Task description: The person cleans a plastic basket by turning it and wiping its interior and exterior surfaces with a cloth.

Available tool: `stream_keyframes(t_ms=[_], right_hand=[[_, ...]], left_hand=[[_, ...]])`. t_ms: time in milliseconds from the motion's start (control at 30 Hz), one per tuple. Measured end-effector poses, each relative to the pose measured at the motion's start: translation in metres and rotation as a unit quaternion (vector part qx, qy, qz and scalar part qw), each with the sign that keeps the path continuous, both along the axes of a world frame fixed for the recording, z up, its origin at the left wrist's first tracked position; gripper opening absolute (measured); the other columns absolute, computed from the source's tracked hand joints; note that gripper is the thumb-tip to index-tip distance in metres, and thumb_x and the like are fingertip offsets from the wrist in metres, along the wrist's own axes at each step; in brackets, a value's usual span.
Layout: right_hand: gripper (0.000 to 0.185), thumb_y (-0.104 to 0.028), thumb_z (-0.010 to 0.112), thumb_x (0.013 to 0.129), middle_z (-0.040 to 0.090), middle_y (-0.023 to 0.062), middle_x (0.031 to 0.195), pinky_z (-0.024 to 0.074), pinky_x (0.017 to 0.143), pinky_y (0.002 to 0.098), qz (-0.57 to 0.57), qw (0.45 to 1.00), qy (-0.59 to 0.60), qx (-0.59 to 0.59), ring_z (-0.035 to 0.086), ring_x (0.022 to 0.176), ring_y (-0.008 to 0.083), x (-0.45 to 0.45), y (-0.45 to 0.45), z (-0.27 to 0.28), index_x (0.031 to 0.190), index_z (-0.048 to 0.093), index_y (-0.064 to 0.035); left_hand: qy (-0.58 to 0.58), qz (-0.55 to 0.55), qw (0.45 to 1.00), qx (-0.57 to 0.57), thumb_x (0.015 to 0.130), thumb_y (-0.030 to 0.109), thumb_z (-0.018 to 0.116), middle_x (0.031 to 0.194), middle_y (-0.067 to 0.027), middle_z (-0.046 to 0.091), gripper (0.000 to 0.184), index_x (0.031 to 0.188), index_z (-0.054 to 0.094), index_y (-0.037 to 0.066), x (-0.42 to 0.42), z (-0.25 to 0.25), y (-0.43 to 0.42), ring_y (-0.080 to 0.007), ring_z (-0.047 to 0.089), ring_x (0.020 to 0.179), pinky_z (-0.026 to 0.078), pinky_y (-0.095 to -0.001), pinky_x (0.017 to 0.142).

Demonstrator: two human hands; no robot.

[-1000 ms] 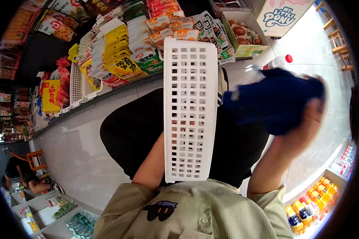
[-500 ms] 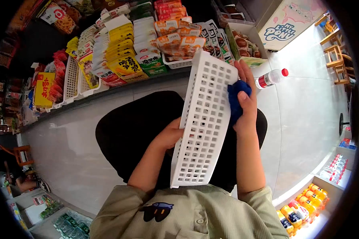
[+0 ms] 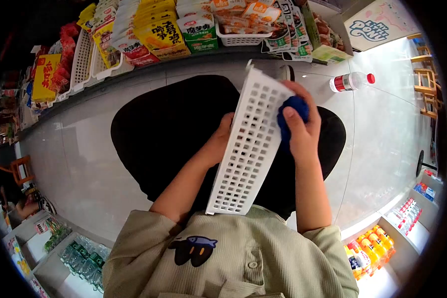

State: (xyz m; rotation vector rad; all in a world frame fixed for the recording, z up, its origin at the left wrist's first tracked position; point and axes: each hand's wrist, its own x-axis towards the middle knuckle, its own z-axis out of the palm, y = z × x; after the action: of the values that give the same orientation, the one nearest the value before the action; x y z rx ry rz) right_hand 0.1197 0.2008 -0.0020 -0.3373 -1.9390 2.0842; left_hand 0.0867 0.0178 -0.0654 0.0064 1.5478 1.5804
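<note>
A white plastic basket [image 3: 248, 144] with square holes stands tilted on its side in front of my chest, above my lap. My left hand [image 3: 222, 136] grips its left side; the fingertips are hidden behind the basket. In my right hand [image 3: 303, 124] a bunched blue cloth [image 3: 293, 111] is pressed against the basket's right side near the upper end, with the thumb over the cloth and the fingers curled round the far side.
A shelf ahead carries snack packets, a yellow and black snack box [image 3: 161, 37] and white baskets [image 3: 246, 39]. On the tiled floor to the right lies a plastic bottle [image 3: 352, 82] with a red cap. Orange drink bottles [image 3: 375, 243] stand lower right. A person [image 3: 12, 196] is far left.
My view has tipped downward, so the shelf sits higher in the frame. The basket has moved slightly, and my right hand with the cloth has closed more tightly at its edge.
</note>
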Motion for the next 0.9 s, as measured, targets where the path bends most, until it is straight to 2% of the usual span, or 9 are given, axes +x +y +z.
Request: stream_keyframes(t_ms=[100, 167, 267, 367, 400, 533, 633, 700, 900], right_hand=[[0.040, -0.011, 0.063, 0.085, 0.057, 0.0057, 0.115, 0.0381, 0.093, 0.0270, 0.045, 0.998, 0.004, 0.046, 0.051, 0.101, 0.0130, 0.011, -0.016, -0.019, 0.123, 0.053, -0.0015], [0.039, -0.015, 0.062, 0.088, 0.058, 0.0061, 0.113, 0.0385, 0.093, 0.0272, 0.040, 0.999, 0.009, 0.027, 0.052, 0.101, 0.0135, 0.010, -0.018, -0.021, 0.123, 0.053, -0.0011], [0.033, -0.018, 0.057, 0.093, 0.059, 0.0083, 0.114, 0.0405, 0.092, 0.0267, 0.041, 0.998, 0.003, -0.038, 0.053, 0.100, 0.0135, 0.005, -0.015, -0.016, 0.120, 0.053, 0.0009], [0.031, -0.019, 0.056, 0.094, 0.060, 0.0085, 0.114, 0.0412, 0.092, 0.0266, 0.041, 0.999, 0.000, -0.023, 0.053, 0.101, 0.0131, 0.003, -0.008, -0.019, 0.118, 0.054, 0.0014], [0.031, -0.020, 0.056, 0.095, 0.061, 0.0084, 0.113, 0.0414, 0.092, 0.0263, 0.035, 0.999, 0.002, -0.003, 0.054, 0.101, 0.0129, 0.002, -0.008, -0.020, 0.116, 0.054, 0.0016], [0.028, -0.019, 0.056, 0.095, 0.062, 0.0085, 0.110, 0.0423, 0.090, 0.0254, -0.023, 0.999, -0.024, -0.020, 0.055, 0.096, 0.0122, -0.005, -0.016, -0.015, 0.111, 0.055, 0.0030], [0.027, -0.017, 0.058, 0.093, 0.064, 0.0086, 0.101, 0.0451, 0.084, 0.0247, -0.079, 0.993, -0.029, 0.079, 0.056, 0.088, 0.0118, -0.015, -0.008, -0.011, 0.111, 0.053, 0.0028], [0.028, -0.014, 0.060, 0.092, 0.064, 0.0080, 0.094, 0.0472, 0.078, 0.0250, -0.123, 0.946, -0.044, 0.297, 0.057, 0.084, 0.0119, -0.022, 0.000, 0.007, 0.113, 0.051, 0.0015], [0.025, -0.011, 0.062, 0.083, 0.061, 0.0129, 0.091, 0.0471, 0.074, 0.0301, -0.020, 0.981, -0.065, 0.183, 0.058, 0.079, 0.0193, -0.041, -0.007, 0.038, 0.104, 0.052, -0.0014]], left_hand=[[-0.056, 0.048, 0.996, 0.042, 0.091, 0.039, 0.055, 0.132, -0.0190, 0.046, 0.071, 0.143, 0.025, 0.001, 0.004, -0.022, -0.006, -0.0257, 0.051, 0.119, 0.044, -0.0343, 0.096], [-0.144, 0.151, 0.978, 0.001, 0.097, 0.043, 0.040, 0.129, -0.0157, 0.049, 0.060, 0.141, 0.033, 0.003, 0.003, 0.019, 0.003, -0.0234, 0.053, 0.115, 0.044, -0.0331, 0.096], [-0.008, 0.224, 0.967, 0.122, 0.101, 0.039, 0.031, 0.124, -0.0144, 0.055, 0.052, 0.134, 0.042, 0.001, 0.004, 0.016, -0.001, -0.0208, 0.055, 0.112, 0.045, -0.0331, 0.094], [0.096, 0.204, 0.955, 0.194, 0.101, 0.041, 0.030, 0.122, -0.0142, 0.056, 0.054, 0.133, 0.042, 0.000, -0.004, 0.014, -0.007, -0.0194, 0.055, 0.112, 0.045, -0.0342, 0.095], [0.015, 0.208, 0.945, 0.254, 0.101, 0.034, 0.034, 0.117, -0.0123, 0.059, 0.046, 0.131, 0.042, 0.000, -0.005, 0.034, -0.008, -0.0175, 0.059, 0.106, 0.047, -0.0331, 0.092], [0.021, 0.200, 0.957, 0.211, 0.098, 0.015, 0.043, 0.111, -0.0116, 0.062, 0.035, 0.129, 0.044, -0.001, -0.004, 0.047, 0.005, -0.0166, 0.063, 0.096, 0.051, -0.0296, 0.084], [0.001, 0.206, 0.947, 0.245, 0.098, 0.016, 0.042, 0.112, -0.0119, 0.062, 0.036, 0.130, 0.044, 0.000, -0.005, 0.041, 0.005, -0.0166, 0.063, 0.097, 0.052, -0.0298, 0.084], [-0.003, 0.201, 0.952, 0.230, 0.100, 0.020, 0.040, 0.113, -0.0105, 0.062, 0.037, 0.133, 0.041, 0.002, -0.004, 0.040, 0.005, -0.0153, 0.064, 0.096, 0.053, -0.0283, 0.083], [-0.011, 0.211, 0.950, 0.230, 0.101, 0.024, 0.035, 0.112, -0.0106, 0.062, 0.040, 0.134, 0.041, 0.002, -0.006, 0.035, 0.005, -0.0159, 0.064, 0.096, 0.053, -0.0290, 0.084]])
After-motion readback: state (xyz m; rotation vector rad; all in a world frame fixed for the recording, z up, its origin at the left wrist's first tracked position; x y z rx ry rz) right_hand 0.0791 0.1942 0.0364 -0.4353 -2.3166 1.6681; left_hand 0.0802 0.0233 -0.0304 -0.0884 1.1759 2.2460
